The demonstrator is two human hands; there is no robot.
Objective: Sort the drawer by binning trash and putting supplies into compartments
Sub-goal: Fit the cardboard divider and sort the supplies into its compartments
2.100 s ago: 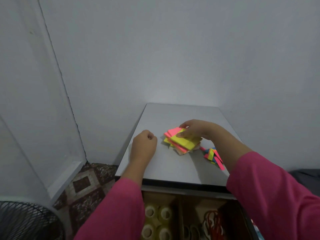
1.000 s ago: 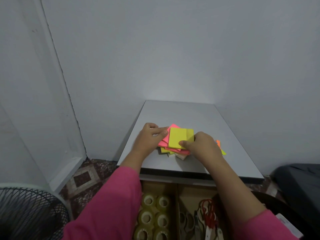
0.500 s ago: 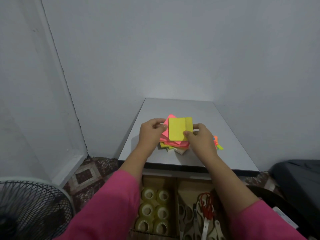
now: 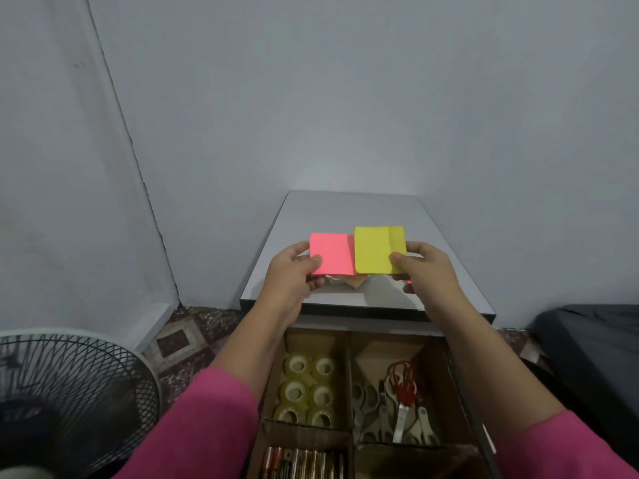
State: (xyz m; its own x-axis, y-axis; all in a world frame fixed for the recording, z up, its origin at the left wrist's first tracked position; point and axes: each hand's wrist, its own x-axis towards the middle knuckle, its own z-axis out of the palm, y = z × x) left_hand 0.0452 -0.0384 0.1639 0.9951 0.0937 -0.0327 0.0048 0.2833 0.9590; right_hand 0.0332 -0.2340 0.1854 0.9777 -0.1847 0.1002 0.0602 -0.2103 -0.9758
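Your left hand (image 4: 290,271) pinched the pink sticky-note pad (image 4: 331,254) by its 9 o'clock edge, thumb on top. Your right hand (image 4: 423,267) pinched the yellow sticky-note pad (image 4: 375,248) at its 4 o'clock corner. Both pads were held above the cabinet top (image 4: 352,209), yellow overlapping pink. At 6 o'clock the open drawer (image 4: 349,354) held tape rolls (image 4: 307,390) and scissors (image 4: 390,409).

two bare hands, forearms exposed; pink sleeves (image 4: 214,423) (pushed up).

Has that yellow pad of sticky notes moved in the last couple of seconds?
Yes. The yellow pad has been lifted off the pile on the grey tabletop, and the right hand now holds it up.
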